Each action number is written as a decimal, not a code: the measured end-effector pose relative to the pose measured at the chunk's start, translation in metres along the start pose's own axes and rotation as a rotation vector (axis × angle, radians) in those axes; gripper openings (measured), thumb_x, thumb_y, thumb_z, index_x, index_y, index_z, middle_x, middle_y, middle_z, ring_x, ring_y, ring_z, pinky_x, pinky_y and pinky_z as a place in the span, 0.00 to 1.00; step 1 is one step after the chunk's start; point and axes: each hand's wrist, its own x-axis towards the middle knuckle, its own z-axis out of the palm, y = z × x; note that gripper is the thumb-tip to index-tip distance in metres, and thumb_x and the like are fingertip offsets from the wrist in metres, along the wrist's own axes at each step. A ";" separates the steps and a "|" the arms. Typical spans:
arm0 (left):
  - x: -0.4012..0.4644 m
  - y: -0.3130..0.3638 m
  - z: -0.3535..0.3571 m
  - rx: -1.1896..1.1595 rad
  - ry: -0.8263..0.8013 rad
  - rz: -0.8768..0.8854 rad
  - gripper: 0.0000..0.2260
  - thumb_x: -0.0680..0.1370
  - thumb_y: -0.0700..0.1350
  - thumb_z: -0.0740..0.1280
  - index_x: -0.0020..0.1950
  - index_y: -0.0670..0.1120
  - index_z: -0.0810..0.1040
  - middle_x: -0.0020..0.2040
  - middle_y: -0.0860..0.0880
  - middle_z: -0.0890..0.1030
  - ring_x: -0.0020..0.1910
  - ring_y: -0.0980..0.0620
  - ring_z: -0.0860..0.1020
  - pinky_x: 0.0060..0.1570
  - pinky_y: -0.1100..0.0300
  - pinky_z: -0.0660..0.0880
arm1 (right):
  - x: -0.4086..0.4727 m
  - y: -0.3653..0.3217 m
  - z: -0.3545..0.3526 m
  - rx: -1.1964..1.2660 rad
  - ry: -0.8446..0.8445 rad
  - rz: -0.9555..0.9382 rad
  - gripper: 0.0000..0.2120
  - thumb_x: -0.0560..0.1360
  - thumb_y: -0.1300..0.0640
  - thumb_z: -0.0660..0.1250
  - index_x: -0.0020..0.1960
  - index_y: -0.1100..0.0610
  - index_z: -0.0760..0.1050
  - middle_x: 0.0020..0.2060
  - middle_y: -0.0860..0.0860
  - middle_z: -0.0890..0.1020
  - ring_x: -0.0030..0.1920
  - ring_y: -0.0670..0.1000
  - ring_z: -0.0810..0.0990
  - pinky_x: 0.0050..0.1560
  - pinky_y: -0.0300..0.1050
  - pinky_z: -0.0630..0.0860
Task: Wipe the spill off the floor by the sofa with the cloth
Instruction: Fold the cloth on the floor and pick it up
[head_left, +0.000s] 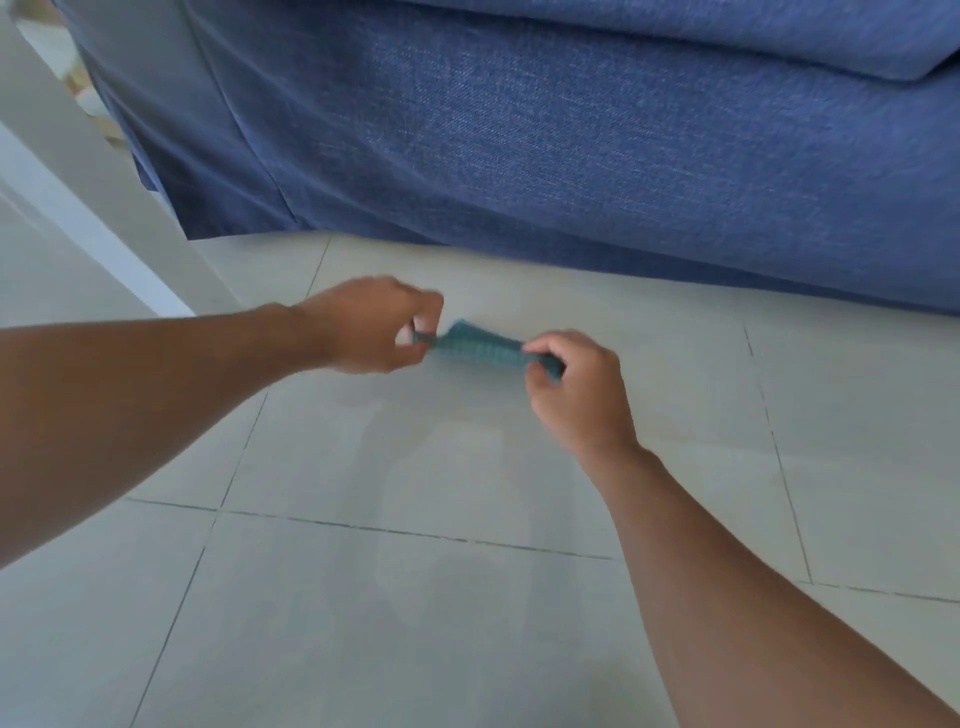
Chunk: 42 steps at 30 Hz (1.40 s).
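A small teal cloth (480, 347) is stretched between both hands just above the pale tiled floor (415, 623), in front of the blue sofa (571, 145). My left hand (371, 325) pinches the cloth's left end with its fingers closed. My right hand (574, 387) grips the right end, which is partly hidden in the fist. A faint wet-looking sheen (452, 467) lies on the tile below the cloth, between my forearms; its outline is vague.
The sofa's fabric skirt reaches the floor across the upper part of the view. A white frame or post (78, 171) slants down the left side to the floor. Dark grout lines (415, 532) cross the tiles.
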 end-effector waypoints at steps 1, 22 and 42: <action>-0.006 0.003 0.009 0.048 -0.103 0.034 0.03 0.77 0.50 0.66 0.49 0.53 0.75 0.51 0.54 0.82 0.50 0.50 0.79 0.50 0.55 0.75 | -0.012 0.005 0.001 -0.023 -0.069 0.057 0.08 0.69 0.59 0.66 0.43 0.54 0.84 0.39 0.49 0.86 0.39 0.52 0.83 0.44 0.48 0.81; -0.009 0.008 0.058 0.166 -0.267 0.087 0.26 0.83 0.56 0.54 0.80 0.51 0.53 0.80 0.53 0.56 0.75 0.49 0.64 0.68 0.49 0.67 | -0.017 0.025 0.038 -0.285 -0.212 0.199 0.21 0.80 0.60 0.62 0.72 0.58 0.73 0.67 0.55 0.76 0.68 0.57 0.70 0.71 0.52 0.67; 0.054 0.020 0.067 -0.141 -0.102 0.042 0.13 0.79 0.53 0.67 0.62 0.51 0.78 0.71 0.52 0.71 0.75 0.52 0.58 0.70 0.49 0.56 | -0.016 0.037 0.024 0.256 0.011 0.312 0.11 0.76 0.69 0.65 0.44 0.55 0.78 0.33 0.46 0.78 0.28 0.43 0.70 0.31 0.31 0.65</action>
